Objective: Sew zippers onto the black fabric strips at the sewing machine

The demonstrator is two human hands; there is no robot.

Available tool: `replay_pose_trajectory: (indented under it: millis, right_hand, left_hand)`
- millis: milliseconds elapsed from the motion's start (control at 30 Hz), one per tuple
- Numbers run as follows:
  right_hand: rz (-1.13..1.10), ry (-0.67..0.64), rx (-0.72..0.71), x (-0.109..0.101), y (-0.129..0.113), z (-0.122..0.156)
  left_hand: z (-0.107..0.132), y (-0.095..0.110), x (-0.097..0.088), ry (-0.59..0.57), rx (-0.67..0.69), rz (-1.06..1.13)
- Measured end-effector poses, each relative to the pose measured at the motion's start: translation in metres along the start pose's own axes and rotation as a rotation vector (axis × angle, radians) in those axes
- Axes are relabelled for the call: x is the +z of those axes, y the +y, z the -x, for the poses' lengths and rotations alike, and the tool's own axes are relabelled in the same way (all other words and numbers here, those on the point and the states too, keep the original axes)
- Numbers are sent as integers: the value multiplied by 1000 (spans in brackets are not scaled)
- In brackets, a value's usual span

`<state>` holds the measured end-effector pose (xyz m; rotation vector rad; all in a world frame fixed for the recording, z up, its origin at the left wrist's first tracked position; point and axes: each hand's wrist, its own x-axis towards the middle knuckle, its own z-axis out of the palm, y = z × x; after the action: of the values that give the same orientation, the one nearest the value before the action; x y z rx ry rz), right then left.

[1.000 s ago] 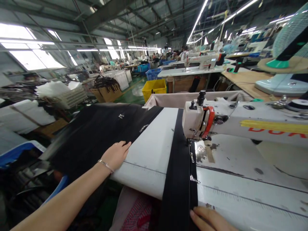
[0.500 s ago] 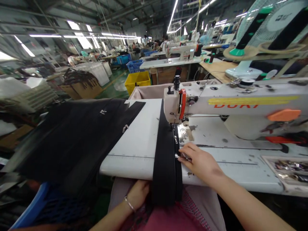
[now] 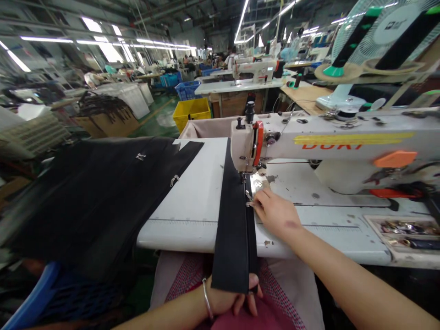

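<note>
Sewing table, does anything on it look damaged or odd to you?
Yes: the sewing table has a dark patch, perhaps chipped paint, at its front edge, right of the black strip. Yellow tape partly covers red letters on the sewing machine, looking makeshift.

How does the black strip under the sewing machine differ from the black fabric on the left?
The black strip is narrow; the black fabric is much wider. The strip runs beneath the sewing machine; the fabric lies left of it. The left hand and right hand are at the strip, away from the fabric. Both carry silvery metal pulls.
</note>
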<state>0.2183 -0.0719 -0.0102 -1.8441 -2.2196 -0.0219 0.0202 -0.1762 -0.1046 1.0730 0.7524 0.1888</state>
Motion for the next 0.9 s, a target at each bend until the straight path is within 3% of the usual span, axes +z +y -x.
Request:
replay_pose_trajectory:
  millis: [200,467,600,700,800,900]
  right_hand:
    - [9,-39,134,7,23,-71]
    - [-11,-67,166,9,19,-65]
    - [-23,-66,276,14,23,-89]
    - [-46,-95,295,12,28,-101]
    - [-64,-104,218,4,28,-78]
    - [-105,-126,50,-6,18,-22]
  left_hand:
    - [4,13,6,-11,-5,-82]
    - [3,23,11,1,-16,-136]
    - [2,26,15,21,-32,-180]
    - [15,41,11,47,-43,-226]
    - [40,72,-10,209,49,-515]
    - [53,112,-47,498,176,-866]
